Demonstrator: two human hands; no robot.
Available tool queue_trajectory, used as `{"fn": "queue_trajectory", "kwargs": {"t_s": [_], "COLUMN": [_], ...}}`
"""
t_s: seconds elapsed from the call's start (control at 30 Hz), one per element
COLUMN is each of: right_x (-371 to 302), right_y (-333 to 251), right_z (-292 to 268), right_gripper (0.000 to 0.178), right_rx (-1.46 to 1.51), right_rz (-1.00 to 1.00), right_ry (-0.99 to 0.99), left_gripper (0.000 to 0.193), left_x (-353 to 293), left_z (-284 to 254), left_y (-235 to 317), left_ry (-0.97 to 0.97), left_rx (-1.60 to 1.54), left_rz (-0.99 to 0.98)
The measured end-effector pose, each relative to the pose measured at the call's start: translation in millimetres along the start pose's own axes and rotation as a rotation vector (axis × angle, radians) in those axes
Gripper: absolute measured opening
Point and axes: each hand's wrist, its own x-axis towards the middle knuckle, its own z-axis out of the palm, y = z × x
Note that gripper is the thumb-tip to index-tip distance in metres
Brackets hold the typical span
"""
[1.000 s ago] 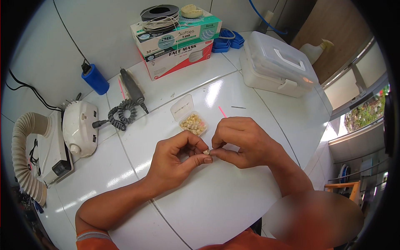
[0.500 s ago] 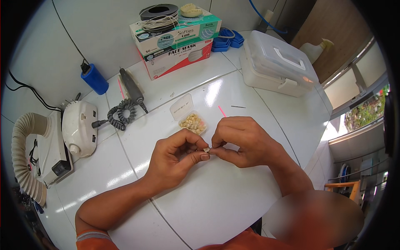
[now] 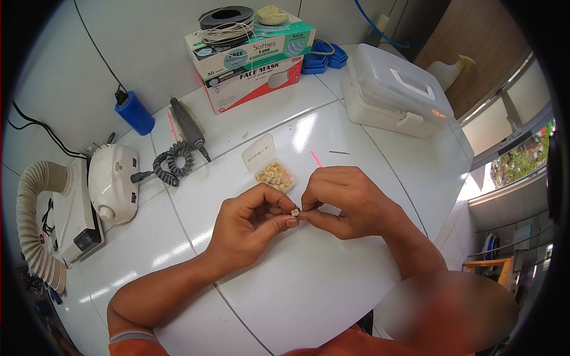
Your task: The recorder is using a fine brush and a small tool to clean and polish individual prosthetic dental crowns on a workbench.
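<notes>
A small off-white piece that looks like an artificial tooth (image 3: 295,212) is pinched between the thumb and forefinger of my left hand (image 3: 249,222). My right hand (image 3: 350,202) is closed too, its thumb and fingertip pressed together against the right side of the same piece. Just beyond the left hand lies a small clear plastic box (image 3: 257,153) with its lid raised. Many cream and yellowish tooth-like pieces (image 3: 275,174) fill it. Behind my right hand a pink stick (image 3: 316,158) rests on the white tiled table (image 3: 297,285), partly hidden.
A thin metal bit (image 3: 339,152) lies past the pink stick. At left stand a white control unit (image 3: 113,184), a corded grey handpiece (image 3: 189,124) and a ribbed hose (image 3: 37,207). Stacked mask boxes (image 3: 252,65) and a white case (image 3: 395,89) line the back.
The tooth-like piece has turned slightly between my fingertips, showing more of its pale face. Both hands stay almost where they were.
</notes>
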Motion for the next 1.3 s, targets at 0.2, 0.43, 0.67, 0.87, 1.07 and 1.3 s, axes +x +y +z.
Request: {"fn": "queue_trajectory", "kwargs": {"t_s": [0.2, 0.43, 0.67, 0.87, 1.07, 1.3], "right_x": [-1.1, -0.3, -0.6, 0.4, -0.3, 0.2], "right_y": [-0.1, 0.9, 0.6, 0.3, 1.1, -0.1], "right_z": [-1.4, 0.6, 0.3, -0.3, 0.4, -1.5], "right_gripper": [0.020, 0.021, 0.021, 0.023, 0.019, 0.022], "right_rx": [-0.007, -0.001, 0.005, -0.016, 0.000, -0.009], "right_rz": [0.000, 0.007, 0.007, -0.026, 0.002, -0.020], "right_ry": [-0.006, -0.008, -0.009, 0.005, -0.011, -0.005], "left_gripper": [0.011, 0.012, 0.012, 0.015, 0.019, 0.017], "left_x": [-0.4, -0.8, -0.3, -0.3, 0.4, -0.3], "left_z": [0.9, -0.2, -0.7, -0.8, -1.5, -1.2], "left_y": [2.2, 2.0, 0.1, -0.8, 0.2, 1.0], "left_ry": [-0.001, -0.005, -0.010, -0.012, -0.029, -0.013], "left_rx": [-0.015, -0.016, 0.000, -0.003, 0.043, 0.028], "left_rz": [-0.008, -0.017, 0.000, 0.002, 0.050, -0.002]}}
